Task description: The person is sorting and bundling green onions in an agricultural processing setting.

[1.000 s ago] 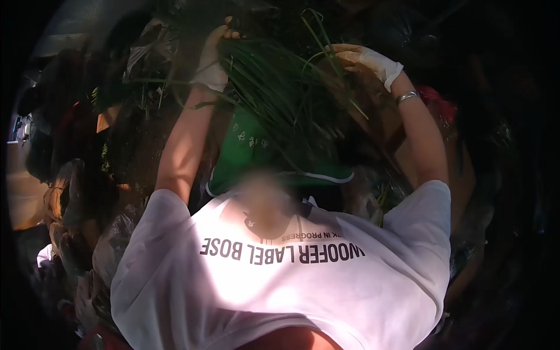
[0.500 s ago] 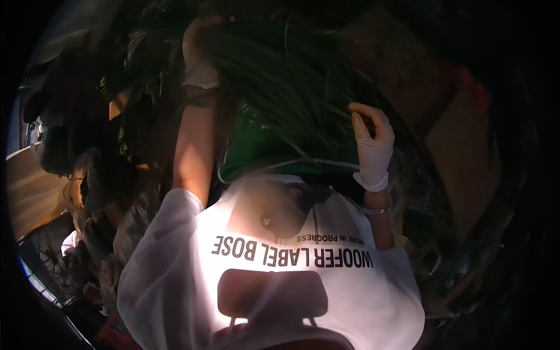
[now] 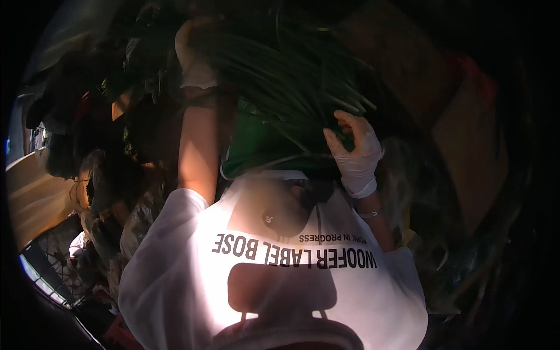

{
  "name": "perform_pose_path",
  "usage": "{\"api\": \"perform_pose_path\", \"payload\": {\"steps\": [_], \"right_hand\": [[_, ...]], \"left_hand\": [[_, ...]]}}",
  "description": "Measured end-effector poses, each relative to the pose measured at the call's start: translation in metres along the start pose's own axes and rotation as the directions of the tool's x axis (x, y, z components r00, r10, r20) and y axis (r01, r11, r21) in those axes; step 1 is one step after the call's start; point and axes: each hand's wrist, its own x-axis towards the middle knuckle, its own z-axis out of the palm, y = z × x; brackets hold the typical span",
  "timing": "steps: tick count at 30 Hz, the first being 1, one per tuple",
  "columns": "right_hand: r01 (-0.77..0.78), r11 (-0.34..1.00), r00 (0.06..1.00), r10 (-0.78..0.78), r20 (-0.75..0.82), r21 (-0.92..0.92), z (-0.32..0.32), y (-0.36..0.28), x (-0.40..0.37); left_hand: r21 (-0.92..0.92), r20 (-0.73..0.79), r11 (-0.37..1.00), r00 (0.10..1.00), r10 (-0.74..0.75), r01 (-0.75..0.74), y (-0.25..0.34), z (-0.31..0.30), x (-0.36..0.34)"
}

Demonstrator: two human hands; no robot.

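A bunch of long, thin green stalks [image 3: 274, 64] fans across the upper middle in deep shade, with a few paler ends at its right. My left hand [image 3: 195, 58], in a pale thin glove, grips the bunch at its left end; the fingertips are lost in shadow. Just below the right ends of the stalks is my right hand [image 3: 357, 149], gloved in white. Its thumb and fingers are apart, and nothing shows between them. Under the stalks, a green apron or cloth [image 3: 251, 146] with a pale edge covers my lap.
Dark leafy clutter and clear plastic bags [image 3: 137, 224] crowd the left side. A tan cardboard piece [image 3: 38, 189] lies at far left. Brown board-like panels [image 3: 469, 163] stand at right, beside something red [image 3: 475, 76]. Much is too dark to make out.
My right hand has moved left and slightly down, and its thumb and fingers have spread wider. My left hand has shifted slightly left, still on the stalks.
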Motion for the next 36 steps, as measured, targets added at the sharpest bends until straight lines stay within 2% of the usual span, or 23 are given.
{"api": "perform_pose_path", "payload": {"steps": [1,2,4,8,10,11,13,14,15,16,17,18,19,20,21,23,24,26,28,29,31,35,36], "right_hand": [[-0.047,0.999,0.999,0.046,-0.002,-0.015,0.001,0.003,-0.002],[0.026,0.991,1.0,-0.025,0.006,-0.128,0.006,0.003,-0.004],[0.081,0.985,0.996,-0.085,-0.017,-0.152,0.021,0.015,-0.012],[0.068,0.995,0.997,-0.071,-0.044,-0.069,0.023,0.018,-0.016],[0.192,0.98,0.979,-0.195,-0.061,-0.048,0.022,0.02,-0.014],[0.189,0.981,0.98,-0.192,-0.059,-0.049,0.022,0.02,-0.015],[0.065,0.992,0.996,-0.07,0.051,0.104,0.022,0.02,-0.017],[0.064,0.992,0.996,-0.07,0.051,0.105,0.022,0.021,-0.018],[0.074,0.984,0.994,-0.085,0.066,0.162,0.021,0.022,-0.018],[0.082,0.972,0.992,-0.102,0.081,0.22,0.021,0.023,-0.018],[0.085,0.971,0.991,-0.106,0.086,0.224,0.019,0.023,-0.018],[-0.121,0.949,0.985,0.079,0.155,0.289,0.018,0.021,-0.018],[-0.319,0.884,0.939,0.246,0.238,0.343,0.019,0.018,-0.017],[-0.305,0.883,0.942,0.226,0.247,0.357,0.022,0.014,-0.013],[-0.295,0.886,0.953,0.242,0.184,0.359,0.023,0.008,-0.009],[-0.262,0.899,0.965,0.242,0.101,0.35,0.028,0.008,-0.006],[-0.249,0.9,0.968,0.224,0.112,0.358,0.027,0.008,-0.004],[-0.342,0.861,0.937,0.28,0.211,0.377,0.024,0.011,-0.001],[-0.339,0.854,0.937,0.27,0.22,0.395,0.025,0.015,0.003],[-0.409,0.792,0.912,0.341,0.227,0.454,0.024,0.016,0.001],[-0.491,0.696,0.869,0.431,0.243,0.523,0.025,0.019,-0.001],[-0.462,0.757,0.887,0.392,0.245,0.461,0.023,0.015,-0.004],[-0.441,0.775,0.897,0.379,0.227,0.453,0.023,0.019,-0.006]], "left_hand": [[-0.02,0.069,1.0,0.997,0.022,-0.021,0.001,0.002,0.002],[-0.02,0.067,1.0,0.998,0.013,-0.012,-0.002,0.004,0.0],[-0.029,0.079,0.997,0.994,0.071,-0.069,-0.004,0.01,-0.006],[-0.058,-0.009,0.996,0.998,0.07,-0.07,-0.004,0.006,0.0],[-0.117,0.032,0.993,0.999,0.03,-0.026,-0.001,0.002,0.005],[-0.172,0.073,0.985,0.997,-0.004,0.016,-0.001,0.0,0.005],[-0.103,0.042,0.994,0.998,0.043,-0.039,-0.001,-0.002,0.002],[-0.035,0.026,0.995,0.996,0.089,-0.088,-0.003,0.0,0.003],[0.06,-0.035,0.97,0.971,0.236,-0.234,-0.011,-0.003,0.001],[0.062,-0.039,0.969,0.97,0.241,-0.238,-0.013,-0.009,0.0],[0.161,0.035,0.952,0.966,0.257,-0.26,-0.014,-0.014,0.002],[0.08,0.108,0.974,0.973,0.203,-0.212,-0.012,-0.018,0.005],[0.005,0.182,0.989,0.972,0.147,-0.15,-0.008,-0.02,0.008],[-0.058,0.253,0.995,0.963,0.09,-0.078,-0.005,-0.023,0.01],[-0.018,0.246,0.98,0.949,0.196,-0.198,-0.009,-0.028,0.009],[0.01,0.121,0.961,0.954,0.273,-0.276,-0.018,-0.016,0.003],[-0.01,0.0,0.971,0.971,0.239,-0.239,-0.014,0.004,-0.007],[0.148,-0.045,0.949,0.957,0.288,-0.279,-0.011,0.024,-0.014],[0.113,-0.136,0.979,0.973,0.184,-0.169,-0.003,0.025,-0.004],[0.066,-0.197,0.989,0.97,0.142,-0.131,-0.003,0.03,-0.004],[0.082,-0.195,0.986,0.968,0.158,-0.144,-0.003,0.029,-0.006],[0.122,-0.171,0.979,0.968,0.181,-0.162,-0.005,0.021,-0.002],[0.113,-0.176,0.983,0.97,0.166,-0.147,-0.006,0.004,0.003]]}}
